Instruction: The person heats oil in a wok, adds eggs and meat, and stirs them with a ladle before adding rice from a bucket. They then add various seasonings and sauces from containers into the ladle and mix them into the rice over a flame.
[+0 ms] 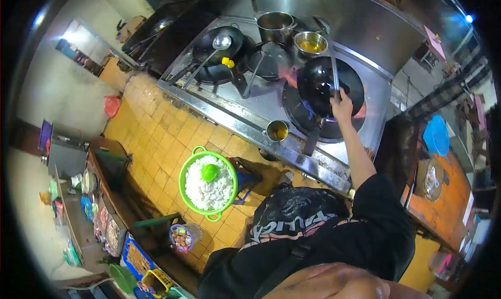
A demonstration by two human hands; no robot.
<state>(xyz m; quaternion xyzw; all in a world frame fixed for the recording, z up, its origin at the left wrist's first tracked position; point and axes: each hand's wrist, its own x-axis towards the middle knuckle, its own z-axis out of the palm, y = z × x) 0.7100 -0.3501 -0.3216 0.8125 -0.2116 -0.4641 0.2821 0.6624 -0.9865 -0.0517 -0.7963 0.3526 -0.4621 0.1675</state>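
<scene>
My right hand is closed around the handle of a long metal ladle. The ladle reaches across a black wok, and its head is close to a steel bowl of yellow liquid at the back of the stove. Flames show around the wok, which sits over a burner; its dark handle points toward me. On the stove's front edge, a metal cup holds yellowish liquid. My left hand does not show; only the dark sleeve on that side is visible.
Left on the stove are another wok with a ladle across it and a steel pot behind. A green basin of rice stands left of me. A wooden table is at right.
</scene>
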